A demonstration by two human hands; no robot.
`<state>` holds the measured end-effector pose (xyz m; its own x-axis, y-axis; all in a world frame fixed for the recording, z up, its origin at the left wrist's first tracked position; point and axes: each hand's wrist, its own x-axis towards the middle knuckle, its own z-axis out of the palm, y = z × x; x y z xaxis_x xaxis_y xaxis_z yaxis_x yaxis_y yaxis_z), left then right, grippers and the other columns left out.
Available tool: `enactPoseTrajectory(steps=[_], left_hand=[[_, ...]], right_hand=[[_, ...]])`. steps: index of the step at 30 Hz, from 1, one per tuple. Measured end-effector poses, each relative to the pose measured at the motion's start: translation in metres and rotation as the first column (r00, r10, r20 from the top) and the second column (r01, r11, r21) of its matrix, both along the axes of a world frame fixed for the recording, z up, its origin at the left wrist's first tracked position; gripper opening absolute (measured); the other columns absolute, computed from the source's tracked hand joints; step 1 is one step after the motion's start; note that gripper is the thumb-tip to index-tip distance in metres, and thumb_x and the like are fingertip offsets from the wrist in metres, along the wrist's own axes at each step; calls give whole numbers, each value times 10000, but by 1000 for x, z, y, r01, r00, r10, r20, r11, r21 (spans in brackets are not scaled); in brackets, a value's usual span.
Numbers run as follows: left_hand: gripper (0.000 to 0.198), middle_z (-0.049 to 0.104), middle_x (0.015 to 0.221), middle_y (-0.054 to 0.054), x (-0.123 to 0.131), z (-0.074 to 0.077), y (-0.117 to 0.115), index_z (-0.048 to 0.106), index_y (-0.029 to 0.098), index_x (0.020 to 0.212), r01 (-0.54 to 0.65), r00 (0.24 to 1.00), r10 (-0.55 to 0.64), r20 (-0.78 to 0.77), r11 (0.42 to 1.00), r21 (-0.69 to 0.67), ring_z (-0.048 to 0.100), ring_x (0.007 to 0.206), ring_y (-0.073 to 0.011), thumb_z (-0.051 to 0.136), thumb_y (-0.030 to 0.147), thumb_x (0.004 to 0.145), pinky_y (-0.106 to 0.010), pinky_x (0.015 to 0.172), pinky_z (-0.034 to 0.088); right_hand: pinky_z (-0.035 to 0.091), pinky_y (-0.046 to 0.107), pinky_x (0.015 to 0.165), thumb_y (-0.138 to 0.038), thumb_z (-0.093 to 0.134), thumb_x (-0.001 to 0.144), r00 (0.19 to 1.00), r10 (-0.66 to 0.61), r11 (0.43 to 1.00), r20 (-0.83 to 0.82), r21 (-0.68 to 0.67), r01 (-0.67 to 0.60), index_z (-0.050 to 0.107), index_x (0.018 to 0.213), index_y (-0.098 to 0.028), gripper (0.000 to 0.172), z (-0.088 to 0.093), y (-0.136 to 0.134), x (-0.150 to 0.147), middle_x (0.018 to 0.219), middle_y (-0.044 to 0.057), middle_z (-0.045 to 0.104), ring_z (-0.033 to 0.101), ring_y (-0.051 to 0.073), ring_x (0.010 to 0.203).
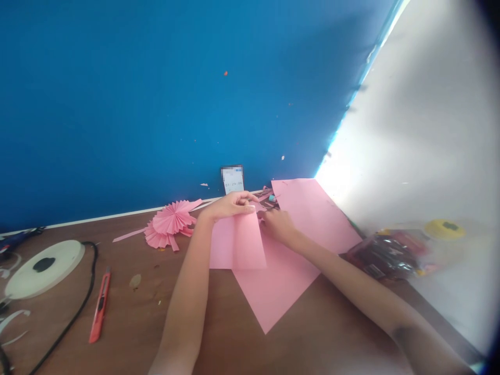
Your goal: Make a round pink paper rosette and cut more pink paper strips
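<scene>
A creased piece of pink paper (250,242) stands partly raised off the table, with a vertical fold down its middle. At its top edge, my left hand (236,203) grips it between thumb and fingers. Just to the right, my right hand (278,225) is closed, its fingertips close to the paper's upper right edge; what they pinch is hidden. Beneath both lies a larger pink sheet (269,302), one corner pointing toward me. Another pink sheet area (312,208) stretches back to the wall.
Pleated pink paper fans (174,217) lie to the left. Nearer are a red box cutter (100,307), a black cable (91,281) and a white round disc (62,265). A phone (233,179) showing a timer leans on the blue wall. Plastic-wrapped packs (383,255) sit at right.
</scene>
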<state>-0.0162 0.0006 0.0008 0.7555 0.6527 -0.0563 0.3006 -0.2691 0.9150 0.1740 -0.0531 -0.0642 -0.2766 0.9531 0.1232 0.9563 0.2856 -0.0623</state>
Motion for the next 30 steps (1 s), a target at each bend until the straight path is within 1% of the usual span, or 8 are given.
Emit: enactPoseTrajectory(steps=[5,8,10,14,19,23,27,30], left_hand=[[512,408,626,59,2,-2,2,546,173,1210,-8,1000,8,9,1000,27,394,611,-93,628,420,769,-228,656,315],[561,472,662,42,3,-4,3,525,170,1244,-15,999,15,30,1000,23,445,652,-106,645,414,754,-236,676,336],[589,501,693,31,3,-7,4,507,169,1267,-31,999,31,45,999,16,462,669,-108,653,406,748,-234,671,342],[592,524,714,20,6,-13,7,503,163,1269,-68,997,67,31,998,20,458,651,-103,643,420,754,-225,623,328],[606,528,717,16,11,-16,7,505,169,1265,-77,997,77,3,996,47,461,645,-105,641,459,750,-224,606,327],[489,571,779,-13,5,-14,7,582,158,1148,-105,993,108,-45,992,69,475,660,-107,575,493,792,-220,596,330],[372,617,911,-39,-10,-12,10,634,152,965,-176,979,190,-79,971,161,526,790,-142,517,475,822,-230,671,369],[350,613,866,-30,-20,-12,14,629,143,854,-190,972,216,-96,954,230,522,784,-146,490,463,831,-233,671,365]], right_hand=[[296,249,546,-197,487,809,997,23,984,-68,-172,-34,658,807,-201,170,-1,-4,-2,758,65,664,583,169,638],[316,259,567,-272,435,867,984,-65,996,-167,-78,52,639,763,-187,245,4,-3,-1,746,77,652,590,187,672],[352,264,601,-325,361,916,935,-60,998,-349,-44,47,614,731,-178,346,10,0,1,757,73,647,592,183,702],[422,256,640,-428,314,939,623,25,966,-782,-142,-217,584,741,-172,422,16,8,5,717,23,619,574,143,672],[434,244,592,-483,546,805,370,-63,948,-927,-172,-268,594,820,-174,313,11,13,4,744,-1,592,533,119,647],[408,236,549,-491,560,776,268,-106,977,-958,-150,-152,582,805,-187,306,12,14,9,718,-2,592,523,118,611],[391,241,536,-479,502,792,284,-133,991,-950,-119,66,563,761,-196,291,13,16,16,732,15,620,549,145,630],[421,261,597,-460,470,811,296,-100,992,-950,-73,101,570,785,-193,286,10,18,18,784,31,644,576,169,699]])
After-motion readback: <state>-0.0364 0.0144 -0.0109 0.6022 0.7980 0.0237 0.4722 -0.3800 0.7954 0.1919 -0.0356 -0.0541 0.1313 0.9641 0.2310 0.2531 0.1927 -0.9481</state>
